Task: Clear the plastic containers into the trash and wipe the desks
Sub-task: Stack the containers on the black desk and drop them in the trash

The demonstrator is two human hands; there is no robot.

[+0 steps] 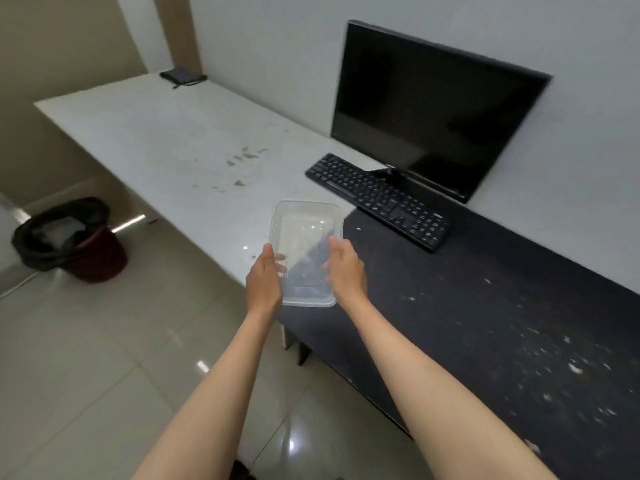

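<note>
Gripping a clear container (304,230) by its sides, left hand (265,278) and right hand (346,271) outstretched.

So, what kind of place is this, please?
Probably an office or a plain workroom. A monitor and keyboard stand on the desks, a desk telephone sits at the far end, and a lined trash bin is on the tiled floor.

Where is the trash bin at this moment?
In the head view, the trash bin stands on the tiled floor at the far left, beside the white desk.
</note>
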